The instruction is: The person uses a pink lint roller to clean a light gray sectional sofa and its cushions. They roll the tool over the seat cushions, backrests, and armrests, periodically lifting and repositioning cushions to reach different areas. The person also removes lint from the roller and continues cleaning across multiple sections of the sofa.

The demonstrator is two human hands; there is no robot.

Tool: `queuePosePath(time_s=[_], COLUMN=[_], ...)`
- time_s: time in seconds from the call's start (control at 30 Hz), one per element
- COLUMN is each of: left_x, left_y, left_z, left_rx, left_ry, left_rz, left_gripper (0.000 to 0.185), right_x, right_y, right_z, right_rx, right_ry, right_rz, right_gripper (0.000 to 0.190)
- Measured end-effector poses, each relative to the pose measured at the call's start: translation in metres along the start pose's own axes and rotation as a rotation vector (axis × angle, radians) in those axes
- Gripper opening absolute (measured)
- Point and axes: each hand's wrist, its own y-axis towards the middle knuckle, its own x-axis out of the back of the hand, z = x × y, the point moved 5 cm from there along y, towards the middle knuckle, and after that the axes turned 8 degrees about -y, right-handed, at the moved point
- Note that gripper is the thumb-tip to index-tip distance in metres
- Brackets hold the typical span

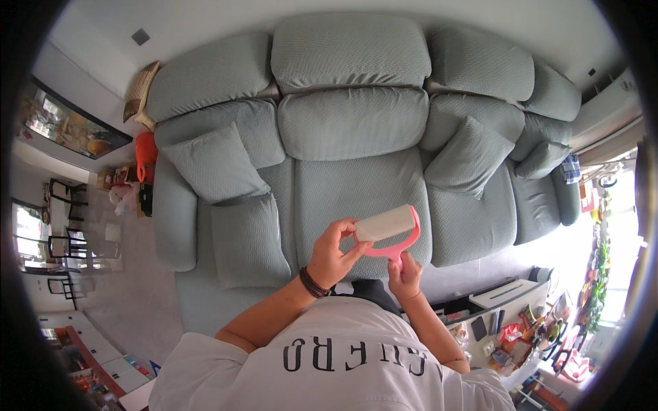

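A lint roller (385, 224) with a pink plastic frame and a whitish sheet roll is held over the seat of a grey-green sofa (360, 190). My right hand (406, 276) is closed around its short pink handle. With thumb and fingers, my left hand (336, 251) grips the left end of the roll and frame; a dark beaded bracelet circles that wrist. Matching cushions lie on the sofa, two at the left (218, 164) and one at the right (470, 156).
A low table (475, 347) at the lower right holds a phone, snack packets and other items. Boxes and bags (123, 198) stand beside the sofa's left armrest (175, 231). A patterned cushion (140, 95) leans at the upper left. Chairs (67, 244) stand far left.
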Motion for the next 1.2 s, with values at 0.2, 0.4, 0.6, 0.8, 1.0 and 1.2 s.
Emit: queuePosePath(time_s=[0.2, 0.4, 0.6, 0.8, 1.0, 1.2], left_x=[0.002, 0.008, 0.008, 0.013, 0.004, 0.013], left_y=[0.005, 0.013, 0.017, 0.017, 0.011, 0.013], left_z=[-0.013, -0.023, -0.032, -0.037, -0.034, -0.041], left_rx=[-0.154, 0.006, -0.053, -0.131, -0.127, -0.328], left_ry=[0.113, -0.100, 0.029, 0.092, 0.305, 0.408], left_rz=[0.064, 0.206, 0.266, 0.309, 0.392, 0.266], left_gripper=[0.036, 0.035, 0.031, 0.020, 0.016, 0.011], right_x=[0.006, 0.021, 0.027, 0.028, 0.032, 0.031], right_y=[0.005, 0.006, 0.010, 0.004, -0.009, -0.008], right_z=[0.006, 0.005, 0.010, 0.009, 0.004, 0.002], right_rx=[0.085, 0.085, 0.177, 0.210, 0.198, 0.067], right_ry=[-0.038, -0.080, -0.168, -0.196, -0.217, -0.377], right_rz=[-0.058, -0.096, -0.087, -0.066, -0.046, -0.067], right_gripper=[0.024, 0.028, 0.028, 0.025, 0.019, 0.024])
